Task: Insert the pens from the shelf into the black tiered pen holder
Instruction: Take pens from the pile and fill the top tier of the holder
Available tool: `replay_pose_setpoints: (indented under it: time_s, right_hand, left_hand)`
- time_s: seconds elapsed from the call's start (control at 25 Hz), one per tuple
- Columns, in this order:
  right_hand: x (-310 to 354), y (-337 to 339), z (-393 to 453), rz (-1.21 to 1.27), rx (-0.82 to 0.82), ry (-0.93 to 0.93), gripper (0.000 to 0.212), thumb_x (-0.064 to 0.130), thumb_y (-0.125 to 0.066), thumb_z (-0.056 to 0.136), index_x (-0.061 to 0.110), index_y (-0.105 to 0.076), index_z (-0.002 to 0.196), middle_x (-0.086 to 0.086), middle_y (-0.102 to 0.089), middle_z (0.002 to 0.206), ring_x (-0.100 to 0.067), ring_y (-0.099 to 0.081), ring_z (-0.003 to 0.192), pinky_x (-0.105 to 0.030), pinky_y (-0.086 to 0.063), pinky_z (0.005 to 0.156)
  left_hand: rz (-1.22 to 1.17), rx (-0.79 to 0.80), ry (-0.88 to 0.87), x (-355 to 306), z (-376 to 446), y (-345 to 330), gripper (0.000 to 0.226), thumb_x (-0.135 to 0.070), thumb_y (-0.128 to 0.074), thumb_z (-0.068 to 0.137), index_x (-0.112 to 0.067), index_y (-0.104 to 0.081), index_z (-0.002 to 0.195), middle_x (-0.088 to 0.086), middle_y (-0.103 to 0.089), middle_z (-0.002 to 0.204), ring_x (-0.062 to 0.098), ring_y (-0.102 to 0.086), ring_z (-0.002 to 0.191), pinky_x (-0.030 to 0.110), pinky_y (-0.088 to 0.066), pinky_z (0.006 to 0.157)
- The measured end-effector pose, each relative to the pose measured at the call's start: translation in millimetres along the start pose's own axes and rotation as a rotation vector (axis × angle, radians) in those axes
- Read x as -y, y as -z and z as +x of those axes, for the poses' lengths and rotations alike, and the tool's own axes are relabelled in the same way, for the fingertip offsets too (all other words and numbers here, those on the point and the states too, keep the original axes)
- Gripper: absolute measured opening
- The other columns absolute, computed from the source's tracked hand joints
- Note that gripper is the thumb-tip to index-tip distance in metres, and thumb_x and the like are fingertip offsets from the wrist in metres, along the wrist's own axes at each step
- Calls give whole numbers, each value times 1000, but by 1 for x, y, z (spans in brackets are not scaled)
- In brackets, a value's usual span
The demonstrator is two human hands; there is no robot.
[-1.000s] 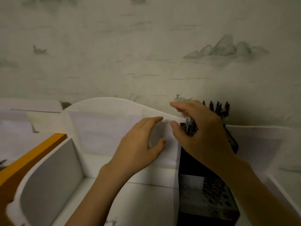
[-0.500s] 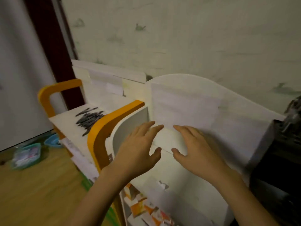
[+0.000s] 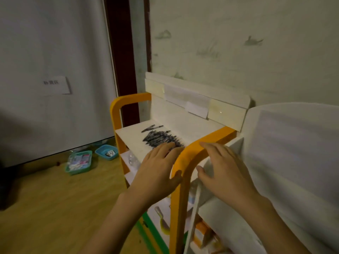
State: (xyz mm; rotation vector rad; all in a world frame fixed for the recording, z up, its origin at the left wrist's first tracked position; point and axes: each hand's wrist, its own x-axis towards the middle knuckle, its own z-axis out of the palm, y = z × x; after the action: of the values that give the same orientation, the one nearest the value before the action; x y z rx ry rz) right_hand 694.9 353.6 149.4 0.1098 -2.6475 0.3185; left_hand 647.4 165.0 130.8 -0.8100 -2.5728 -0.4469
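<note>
Pens (image 3: 161, 139) piled on shelf (image 3: 134, 138) — blurred, left hand (image 3: 157, 171) spread over them, right hand (image 3: 222, 169) spread, empty

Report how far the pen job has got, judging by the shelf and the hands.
Done: cannot tell, the pen holder is out of view. In hand: nothing; left hand reaches open toward the pile of pens, right hand is open and empty. Left: many pens lie on the shelf.

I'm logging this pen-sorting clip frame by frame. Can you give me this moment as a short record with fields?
pens: dark pile lying on the shelf top
left hand: open, fingers over the near edge of the pile, holding nothing
right hand: open, beside the orange frame, holding nothing
pen holder: out of view
floor: two plastic baskets
</note>
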Motion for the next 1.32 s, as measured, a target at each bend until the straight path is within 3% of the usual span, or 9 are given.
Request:
replay_pose_setpoints:
  time_s: [0.28,0.56,0.88,1.32]
  right_hand:
    - [96,-83,97,-35,8,13,61,46,-53,88,29,-33,144,8,-44,140,-16,-38,130,-34,-34,109]
    - [113,-150,162,-102,28,-114,58,43,-55,88,27,-40,141,4,-49,136,-21,-42,127,-36,-35,106]
    - [74,-225,232,-107,28,-305,57,43,-52,90,25,-38,142,1,-48,138,-23,-40,129,-38,-32,109]
    - [24,-279,265,-182,95,-582,57,47,-50,89,26,-38,142,0,-49,136,-23,-40,128,-40,-36,105]
  left_hand:
    - [-30,-9,56,154,19,22,65,-48,-54,90,-38,-24,147,-11,-25,156,12,-21,143,31,-26,114]
    - [-140,46,57,252,73,2,66,-48,-56,89,-35,-27,147,-8,-31,153,13,-28,140,31,-33,110]
    - [-261,159,25,304,171,-77,67,-47,-60,88,-27,-32,146,-5,-36,150,16,-36,135,30,-36,107]
    - [-389,492,-11,320,260,-209,67,-42,-62,89,-19,-35,146,4,-40,146,23,-44,129,36,-43,99]
